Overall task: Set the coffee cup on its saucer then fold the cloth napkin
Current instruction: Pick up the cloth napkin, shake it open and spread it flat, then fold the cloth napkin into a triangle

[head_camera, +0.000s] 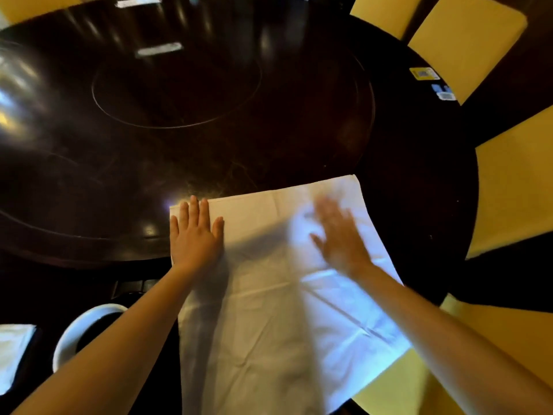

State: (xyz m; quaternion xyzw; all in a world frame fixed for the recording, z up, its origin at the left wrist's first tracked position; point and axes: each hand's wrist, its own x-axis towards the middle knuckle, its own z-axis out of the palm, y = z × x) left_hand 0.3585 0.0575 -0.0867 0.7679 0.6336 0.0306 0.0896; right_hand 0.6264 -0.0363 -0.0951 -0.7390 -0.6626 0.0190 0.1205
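Observation:
A white cloth napkin (269,310) lies spread flat on the near edge of the dark round table (149,163), its near end hanging over the edge. My left hand (194,238) presses flat on the napkin's far left corner, fingers apart. My right hand (338,235) rests flat on the napkin's right part and is blurred by motion. A white rounded piece of crockery (74,333), a cup or a saucer, shows at the lower left, partly hidden under my left forearm; I cannot tell which it is.
A dark lazy Susan (176,85) fills the table's middle. Yellow-cushioned chairs (466,40) ring the table's right side. Small cards (423,74) lie at the far right rim. Another white cloth (12,351) lies at the left edge of view.

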